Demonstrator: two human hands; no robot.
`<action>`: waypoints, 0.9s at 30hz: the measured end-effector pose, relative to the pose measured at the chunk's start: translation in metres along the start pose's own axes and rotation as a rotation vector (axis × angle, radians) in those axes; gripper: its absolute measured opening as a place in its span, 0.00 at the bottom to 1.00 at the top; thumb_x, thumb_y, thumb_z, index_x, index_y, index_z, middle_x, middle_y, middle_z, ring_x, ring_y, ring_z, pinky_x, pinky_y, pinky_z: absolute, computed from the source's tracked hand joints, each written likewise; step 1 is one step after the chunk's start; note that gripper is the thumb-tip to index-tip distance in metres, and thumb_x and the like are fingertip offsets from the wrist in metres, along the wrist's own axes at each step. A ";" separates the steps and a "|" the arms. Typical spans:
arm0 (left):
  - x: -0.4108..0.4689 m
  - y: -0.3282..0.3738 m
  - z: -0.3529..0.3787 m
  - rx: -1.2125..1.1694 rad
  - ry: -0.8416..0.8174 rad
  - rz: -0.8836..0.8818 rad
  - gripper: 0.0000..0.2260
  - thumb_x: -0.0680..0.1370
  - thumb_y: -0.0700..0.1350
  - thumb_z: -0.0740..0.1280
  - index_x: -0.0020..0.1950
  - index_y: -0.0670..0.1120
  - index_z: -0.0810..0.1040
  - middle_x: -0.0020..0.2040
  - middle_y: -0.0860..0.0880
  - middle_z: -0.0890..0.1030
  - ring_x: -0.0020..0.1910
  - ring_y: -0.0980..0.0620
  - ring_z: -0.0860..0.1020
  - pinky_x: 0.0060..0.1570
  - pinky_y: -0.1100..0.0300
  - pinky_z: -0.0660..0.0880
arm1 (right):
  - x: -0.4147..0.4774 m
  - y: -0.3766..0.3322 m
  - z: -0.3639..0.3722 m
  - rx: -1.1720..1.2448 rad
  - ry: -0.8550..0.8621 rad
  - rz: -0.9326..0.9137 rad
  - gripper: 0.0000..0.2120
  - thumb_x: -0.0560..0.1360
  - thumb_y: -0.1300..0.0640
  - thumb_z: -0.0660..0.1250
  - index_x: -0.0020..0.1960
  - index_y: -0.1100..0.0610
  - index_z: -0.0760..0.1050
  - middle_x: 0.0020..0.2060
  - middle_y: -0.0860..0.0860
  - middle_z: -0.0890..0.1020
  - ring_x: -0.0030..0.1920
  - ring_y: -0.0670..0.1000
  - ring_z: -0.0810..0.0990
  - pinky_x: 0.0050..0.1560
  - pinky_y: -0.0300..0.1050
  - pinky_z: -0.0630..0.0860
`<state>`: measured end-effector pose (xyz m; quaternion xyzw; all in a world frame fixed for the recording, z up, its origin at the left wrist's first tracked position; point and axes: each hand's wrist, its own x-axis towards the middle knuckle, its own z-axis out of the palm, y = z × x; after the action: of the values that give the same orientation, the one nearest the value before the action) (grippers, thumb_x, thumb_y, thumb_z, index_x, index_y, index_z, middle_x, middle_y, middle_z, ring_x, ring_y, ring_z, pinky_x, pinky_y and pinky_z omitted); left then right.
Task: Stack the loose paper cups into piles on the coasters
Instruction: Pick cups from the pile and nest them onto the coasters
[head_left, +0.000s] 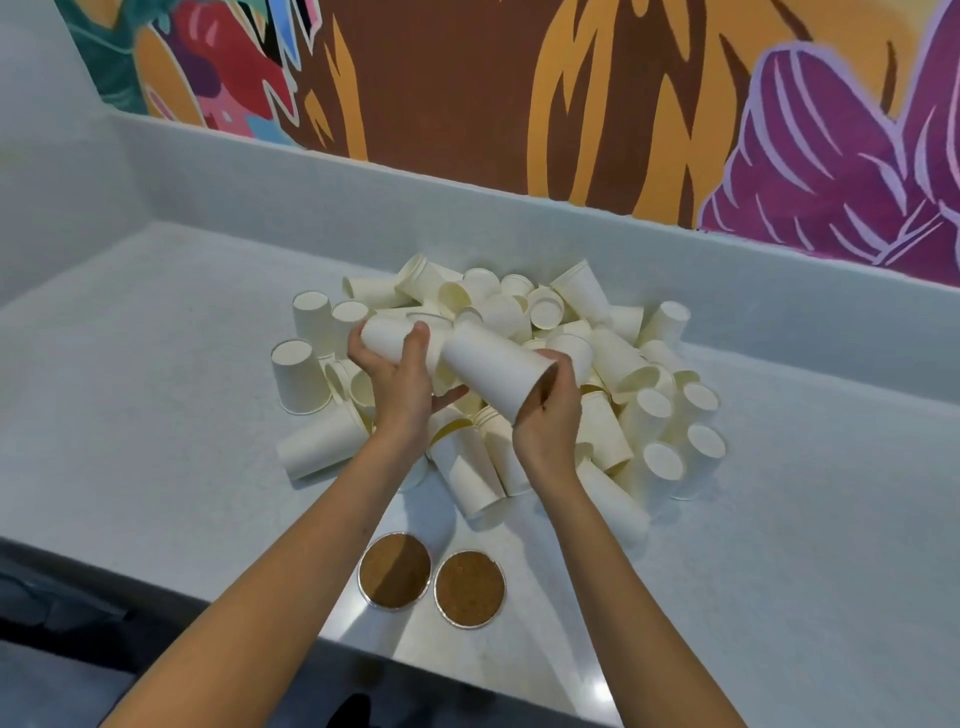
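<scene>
- The left hand (400, 376) grips a white paper cup lying sideways (387, 338) above the pile. Its fingers are curled under the cup and the thumb lies over the top.
- The right hand (548, 426) holds a second white paper cup (496, 369) by its open rim, fingers wrapped around the mouth. This cup is tilted, base up and to the left, toward the first cup.
- Both cups are held over the heap of loose white paper cups (597, 364), which lies mid-desk on the pale grey speckled desk (156, 415).
- The step in hand looks like nesting one cup into the other, at the very start of the task. The round cork coaster with a metal rim (396, 570) and the matching cork coaster beside it (470, 588) both sit bare near the front edge, between the forearms.
- The next move likely calls for lining up base and mouth on one axis and sliding them together. The pair then has to come back to a coaster and be set down upright.
- I cannot tell whether the two held cups already touch, because the left hand covers the place where they meet.
- It is also unclear whether the second cup is a single cup or several already nested.
- Many cups in the heap are buried or hidden behind the hands, so they cannot be counted.
</scene>
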<state>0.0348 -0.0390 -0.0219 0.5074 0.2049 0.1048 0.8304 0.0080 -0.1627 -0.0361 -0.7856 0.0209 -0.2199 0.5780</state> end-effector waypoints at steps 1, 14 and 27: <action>-0.001 0.000 0.002 -0.019 0.003 -0.039 0.27 0.78 0.48 0.65 0.71 0.59 0.54 0.62 0.50 0.69 0.53 0.52 0.75 0.36 0.49 0.81 | -0.001 0.003 0.002 -0.004 -0.030 0.012 0.10 0.77 0.67 0.60 0.56 0.57 0.69 0.45 0.42 0.73 0.46 0.34 0.73 0.40 0.25 0.69; -0.025 -0.023 0.016 0.218 -0.136 -0.194 0.39 0.69 0.50 0.77 0.70 0.53 0.53 0.59 0.50 0.71 0.52 0.51 0.77 0.39 0.51 0.81 | 0.000 0.011 -0.022 -0.302 -0.333 0.125 0.22 0.82 0.56 0.52 0.76 0.51 0.60 0.64 0.53 0.65 0.62 0.50 0.69 0.62 0.38 0.63; -0.025 -0.012 0.008 0.211 -0.154 -0.302 0.34 0.74 0.51 0.70 0.72 0.53 0.53 0.54 0.50 0.68 0.48 0.50 0.72 0.42 0.45 0.81 | -0.063 0.078 -0.070 -1.002 -0.222 0.064 0.31 0.64 0.66 0.74 0.65 0.59 0.69 0.58 0.59 0.74 0.56 0.61 0.74 0.49 0.52 0.73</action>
<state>0.0159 -0.0600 -0.0234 0.5617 0.2244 -0.0820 0.7921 -0.0572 -0.2331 -0.1111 -0.9837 0.0861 -0.0804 0.1356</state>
